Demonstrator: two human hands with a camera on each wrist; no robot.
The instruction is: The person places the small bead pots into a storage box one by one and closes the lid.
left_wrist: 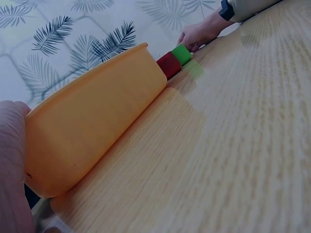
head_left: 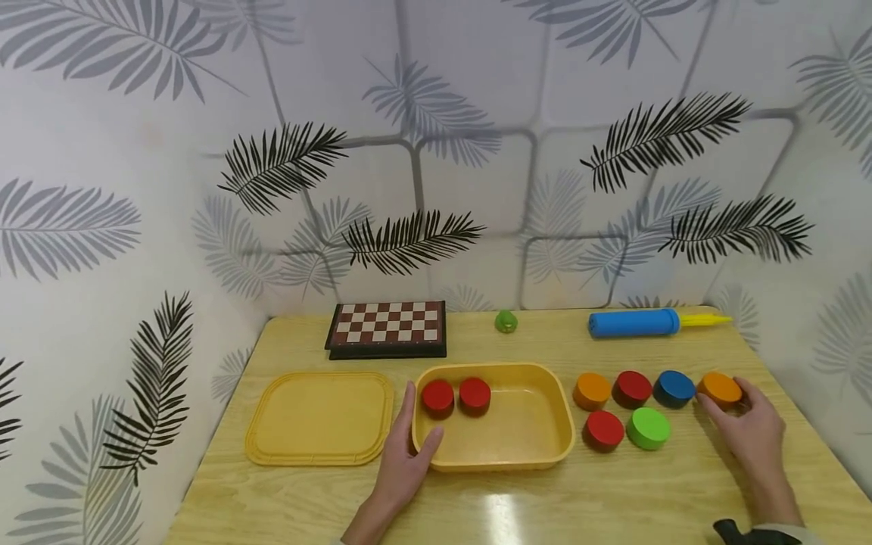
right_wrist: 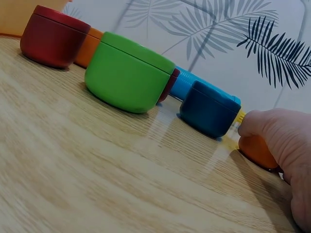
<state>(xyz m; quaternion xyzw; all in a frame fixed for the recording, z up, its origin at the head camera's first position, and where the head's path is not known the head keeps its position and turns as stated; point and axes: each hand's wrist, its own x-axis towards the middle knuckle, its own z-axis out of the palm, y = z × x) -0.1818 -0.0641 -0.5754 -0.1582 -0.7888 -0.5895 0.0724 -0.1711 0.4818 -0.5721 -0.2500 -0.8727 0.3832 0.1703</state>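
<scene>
My left hand [head_left: 402, 454] holds the left end of a yellow plastic tub [head_left: 504, 467], its fingers along the outer wall and its thumb over the rim. Two red round containers [head_left: 474, 396] stand inside the tub, toward its left. At the far right, my right hand [head_left: 756, 428] grips an orange round container [head_left: 720, 388] between thumb and fingers. Next to it stands a blue round container [head_left: 674, 388]. More lie between it and the tub: a green one [right_wrist: 129, 73], a second orange one [head_left: 592, 391] and two red ones [head_left: 603, 431].
A flat yellow lid [head_left: 320, 416] lies left of the tub. Behind them are a checkered board box [head_left: 388, 329], a small green figure [head_left: 506, 322] and a blue pump [head_left: 633, 323] with a yellow nozzle. A patterned wall [head_left: 470, 182] borders the wooden table [head_left: 579, 499].
</scene>
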